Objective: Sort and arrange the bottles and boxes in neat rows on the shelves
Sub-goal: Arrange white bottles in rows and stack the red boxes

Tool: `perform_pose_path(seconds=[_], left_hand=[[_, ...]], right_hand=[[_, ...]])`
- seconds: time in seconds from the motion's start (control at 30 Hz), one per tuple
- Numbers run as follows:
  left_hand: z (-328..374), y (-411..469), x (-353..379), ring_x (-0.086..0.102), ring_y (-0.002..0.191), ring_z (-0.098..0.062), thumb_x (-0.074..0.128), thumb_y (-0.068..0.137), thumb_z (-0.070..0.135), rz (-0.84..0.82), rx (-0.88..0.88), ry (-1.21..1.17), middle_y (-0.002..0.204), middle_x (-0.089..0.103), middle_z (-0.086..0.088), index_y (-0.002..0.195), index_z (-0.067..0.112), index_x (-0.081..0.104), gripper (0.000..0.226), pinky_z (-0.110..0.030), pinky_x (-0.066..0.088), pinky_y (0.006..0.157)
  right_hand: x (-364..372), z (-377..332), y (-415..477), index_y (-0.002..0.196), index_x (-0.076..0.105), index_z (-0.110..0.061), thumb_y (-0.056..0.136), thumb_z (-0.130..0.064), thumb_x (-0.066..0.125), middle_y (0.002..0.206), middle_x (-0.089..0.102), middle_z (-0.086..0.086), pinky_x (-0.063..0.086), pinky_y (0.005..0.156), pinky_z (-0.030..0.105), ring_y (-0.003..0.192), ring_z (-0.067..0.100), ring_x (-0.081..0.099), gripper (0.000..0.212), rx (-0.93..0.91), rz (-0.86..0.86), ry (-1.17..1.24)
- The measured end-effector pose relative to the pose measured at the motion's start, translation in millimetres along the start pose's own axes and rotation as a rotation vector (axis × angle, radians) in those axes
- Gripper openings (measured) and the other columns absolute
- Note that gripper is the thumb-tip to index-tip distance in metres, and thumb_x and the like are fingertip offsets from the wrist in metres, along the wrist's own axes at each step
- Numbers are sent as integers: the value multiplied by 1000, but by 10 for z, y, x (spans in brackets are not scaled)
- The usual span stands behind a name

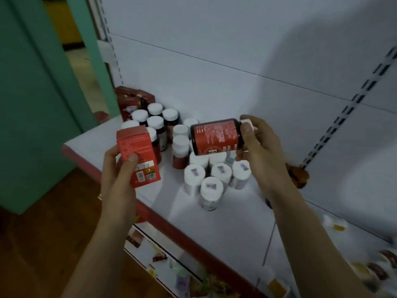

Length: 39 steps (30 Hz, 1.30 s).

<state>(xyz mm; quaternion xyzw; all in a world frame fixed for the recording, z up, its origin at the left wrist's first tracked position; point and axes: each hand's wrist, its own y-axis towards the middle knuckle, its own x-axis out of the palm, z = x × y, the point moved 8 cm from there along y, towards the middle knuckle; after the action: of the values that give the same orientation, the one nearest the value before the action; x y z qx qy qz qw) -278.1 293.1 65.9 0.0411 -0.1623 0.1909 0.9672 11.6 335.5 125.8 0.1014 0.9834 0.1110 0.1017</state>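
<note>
My left hand (120, 168) grips a red box (137, 154) upright above the front left corner of the white shelf (225, 211). My right hand (257, 151) holds a dark bottle with a red label (217, 136) sideways by its white-capped end, above the shelf. Beneath it stand several white bottles with white caps (211, 186) in a cluster. Further left are several dark bottles with white caps (155, 122), and red boxes (133, 100) stand at the back left corner.
The shelf has a red front edge (171, 226) and a white back panel (236, 61) with slotted uprights (343, 117). A brown object (298, 175) lies behind my right wrist. Lower shelves (171, 261) hold assorted small items. A green wall (32, 104) stands at left.
</note>
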Motion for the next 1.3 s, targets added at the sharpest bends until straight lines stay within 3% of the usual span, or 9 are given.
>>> perform_pose_path(seconds=[0.17,0.27,0.4,0.57,0.67,0.8,0.93,1.07,1.3], left_hand=[[110,267,-704,73,101,-13,63,96,34,101,-2,29,126,69,3,139,29,53,45,-35,54,83],[212,420,-967,73,103,-15,65,92,35,126,10,59,121,70,4,134,29,55,43,-43,56,89],[367,598,-950,73,105,-18,68,79,43,54,38,137,120,71,6,128,32,54,52,-49,55,94],[530,854,-503,70,111,-22,73,89,24,-168,144,203,124,68,0,144,43,35,70,-47,58,93],[650,911,-72,62,121,-18,71,92,11,-363,294,253,133,60,5,144,41,38,69,-39,58,93],[567,787,525,61,116,-8,69,94,4,-660,364,365,128,59,12,143,27,46,60,-23,56,87],[377,566,881,64,111,-8,77,85,12,-1131,499,753,121,61,21,138,30,49,62,-23,53,88],[124,273,1041,63,112,-12,79,82,13,-1482,450,873,122,60,18,142,32,47,71,-30,55,87],[-41,-211,1559,59,108,-13,76,82,16,-1521,533,702,114,54,10,138,37,53,65,-21,50,87]], right_hand=[[1130,-160,146,134,56,-31,99,-36,61,115,59,-4,49,86,33,97,14,58,35,-240,-308,-434],[1760,34,37,134,54,-29,96,-36,64,118,55,3,49,88,40,106,23,56,40,-293,-532,-760],[2025,198,-65,132,55,-28,92,-38,69,122,58,1,50,90,43,108,21,57,43,-263,-590,-752],[1540,139,14,130,57,-32,97,-43,61,118,62,-11,50,82,29,92,6,61,35,-201,-312,-525],[1110,196,9,119,62,-33,98,-35,62,110,64,-18,50,73,27,77,3,64,20,-105,-104,-406],[607,328,-101,108,63,-32,99,-29,61,102,66,-20,58,73,42,72,12,68,10,-27,116,-348],[235,433,-301,107,65,-27,99,-24,62,98,68,-17,59,72,48,75,13,67,9,7,218,-323],[8,556,-461,108,65,-24,99,-22,64,98,68,-12,58,71,49,77,16,66,9,28,268,-335],[-508,622,-822,106,64,-28,99,-19,60,93,67,-14,55,71,31,81,7,64,11,80,456,-383]])
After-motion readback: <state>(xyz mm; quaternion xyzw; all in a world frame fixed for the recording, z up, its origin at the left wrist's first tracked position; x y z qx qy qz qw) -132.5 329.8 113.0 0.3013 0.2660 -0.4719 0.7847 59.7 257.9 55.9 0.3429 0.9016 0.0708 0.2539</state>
